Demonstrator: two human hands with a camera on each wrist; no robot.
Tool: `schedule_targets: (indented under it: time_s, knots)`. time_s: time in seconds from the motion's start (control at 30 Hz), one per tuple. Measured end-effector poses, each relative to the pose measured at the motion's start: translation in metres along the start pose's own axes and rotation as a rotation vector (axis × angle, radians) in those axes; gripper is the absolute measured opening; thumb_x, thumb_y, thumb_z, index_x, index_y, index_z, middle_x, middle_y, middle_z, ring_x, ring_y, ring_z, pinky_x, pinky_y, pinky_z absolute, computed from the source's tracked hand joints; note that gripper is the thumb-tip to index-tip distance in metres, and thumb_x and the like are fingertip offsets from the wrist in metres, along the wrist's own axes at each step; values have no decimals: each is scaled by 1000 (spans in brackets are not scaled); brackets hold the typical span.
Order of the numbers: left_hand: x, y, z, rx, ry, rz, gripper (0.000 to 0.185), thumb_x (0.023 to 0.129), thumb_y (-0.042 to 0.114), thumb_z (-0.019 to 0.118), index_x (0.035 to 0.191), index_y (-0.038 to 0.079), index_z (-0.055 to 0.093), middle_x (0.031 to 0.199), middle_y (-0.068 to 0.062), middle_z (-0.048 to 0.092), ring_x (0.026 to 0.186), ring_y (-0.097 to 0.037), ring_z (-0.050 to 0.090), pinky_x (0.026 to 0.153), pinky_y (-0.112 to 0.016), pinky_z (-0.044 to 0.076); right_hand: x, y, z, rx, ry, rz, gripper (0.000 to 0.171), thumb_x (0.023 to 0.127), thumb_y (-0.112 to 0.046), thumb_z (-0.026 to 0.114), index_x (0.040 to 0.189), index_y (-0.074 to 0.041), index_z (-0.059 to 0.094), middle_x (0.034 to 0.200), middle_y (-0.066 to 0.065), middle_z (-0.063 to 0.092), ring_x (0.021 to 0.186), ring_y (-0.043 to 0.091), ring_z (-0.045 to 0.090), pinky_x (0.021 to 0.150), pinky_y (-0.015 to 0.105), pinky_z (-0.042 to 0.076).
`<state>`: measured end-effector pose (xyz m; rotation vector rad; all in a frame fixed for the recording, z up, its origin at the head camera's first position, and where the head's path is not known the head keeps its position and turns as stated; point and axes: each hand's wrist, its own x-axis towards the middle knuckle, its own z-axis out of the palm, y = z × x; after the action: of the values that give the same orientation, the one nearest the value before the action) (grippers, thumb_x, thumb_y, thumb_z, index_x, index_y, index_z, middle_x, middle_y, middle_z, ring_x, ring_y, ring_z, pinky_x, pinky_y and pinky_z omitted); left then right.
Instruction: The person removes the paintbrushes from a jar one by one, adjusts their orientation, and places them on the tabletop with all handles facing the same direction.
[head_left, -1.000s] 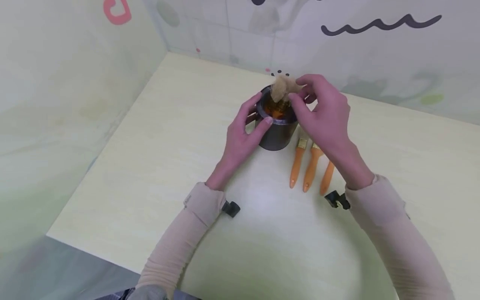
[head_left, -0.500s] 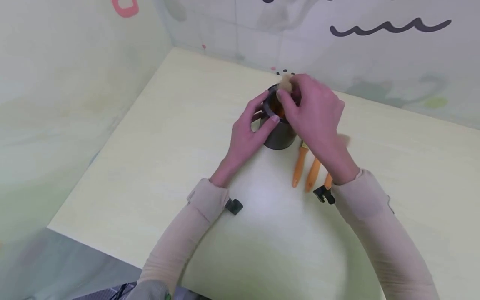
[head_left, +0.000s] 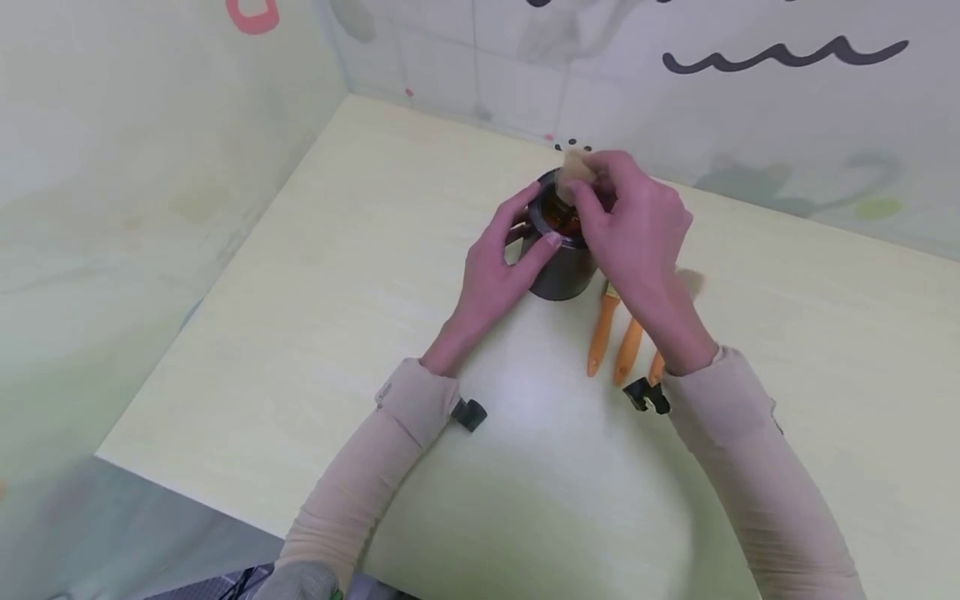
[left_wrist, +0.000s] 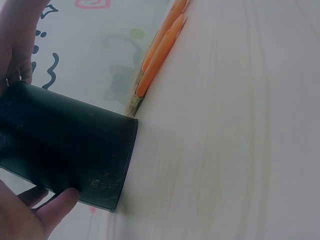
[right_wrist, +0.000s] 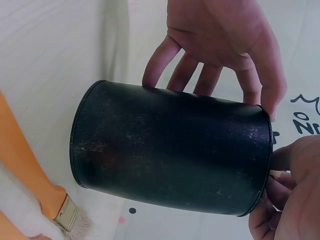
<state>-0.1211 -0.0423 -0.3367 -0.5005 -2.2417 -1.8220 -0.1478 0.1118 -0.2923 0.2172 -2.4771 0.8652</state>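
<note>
A dark metal can (head_left: 558, 267) stands upright on the pale table (head_left: 337, 275). My left hand (head_left: 532, 223) grips the can from its left side, thumb on the near rim and fingers round the far side. My right hand (head_left: 581, 179) is over the can's mouth and pinches the tan bristles of a paintbrush (head_left: 576, 164) that stands handle-down inside it; orange shows within the can. In the right wrist view the can (right_wrist: 170, 150) fills the frame, with the left hand (right_wrist: 220, 50) behind it and the right fingertips (right_wrist: 290, 200) at its rim.
Three orange-handled brushes (head_left: 603, 333) lie side by side on the table just right of the can, under my right forearm; they also show as orange handles (left_wrist: 160, 55) in the left wrist view. Painted walls close in the table at the back and left.
My right hand has come closer over the can and pushed the brush lower, so less of the bristle tuft shows. The left hand keeps its grip on the can.
</note>
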Motion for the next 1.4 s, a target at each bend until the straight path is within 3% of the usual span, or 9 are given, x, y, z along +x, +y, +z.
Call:
schedule_targets:
  time_s: [0.2,0.4,0.53,0.7,0.8,1.03,1.17,1.4]
  knots:
    - [-1,0,-1,5,-1,-1,55,92,14,61,142,2,44,139,-15,52,120,-27,54,102,-43,47,0,0,-2,93,90,-28,21,92,-27,64,105,-14,74,85,5,75,70,17,66,62,32,48]
    - [0,1,-1,4,8,12,54,92,12,62,141,1,44,139,-16,52,120,-28,54,102,-44,47,1,-6,-10,174,133,-15,18,91,-24,65,103,-15,76,86,3,75,71,14,68,65,20,49]
    - [0,0,-1,0,10,16,54,91,12,63,141,0,44,139,-16,53,120,-29,55,102,-44,47,0,-7,-16,235,140,-98,18,91,-19,64,102,-7,74,85,6,74,70,15,67,65,11,48]
    - [0,1,1,-2,7,23,55,91,13,63,141,0,44,139,-16,53,120,-28,55,102,-44,47,2,-8,-23,343,168,-185,17,91,-10,63,100,1,72,81,10,71,65,7,60,61,12,50]
    - [0,3,0,-1,10,24,55,91,12,63,141,0,44,139,-16,53,119,-28,55,102,-45,47,3,-12,-27,387,192,-162,15,90,-7,64,99,1,72,80,9,70,65,2,58,60,14,50]
    - [0,4,-2,-5,10,32,54,91,12,62,141,0,44,139,-16,52,119,-29,55,102,-45,47,7,-20,-41,412,214,-94,14,90,-7,64,99,0,73,80,7,68,66,5,56,58,12,46]
    - [-1,3,-1,-17,5,27,55,91,11,63,141,-1,44,139,-16,52,119,-30,54,102,-46,47,7,-19,-53,412,232,-126,14,91,-5,63,98,3,72,80,4,69,65,7,58,57,12,46]
    - [-5,3,0,-16,12,45,54,91,10,63,140,-1,45,138,-17,53,118,-29,55,101,-46,47,5,-19,-77,546,366,-94,10,88,-2,65,93,1,73,82,10,71,66,17,65,62,20,54]
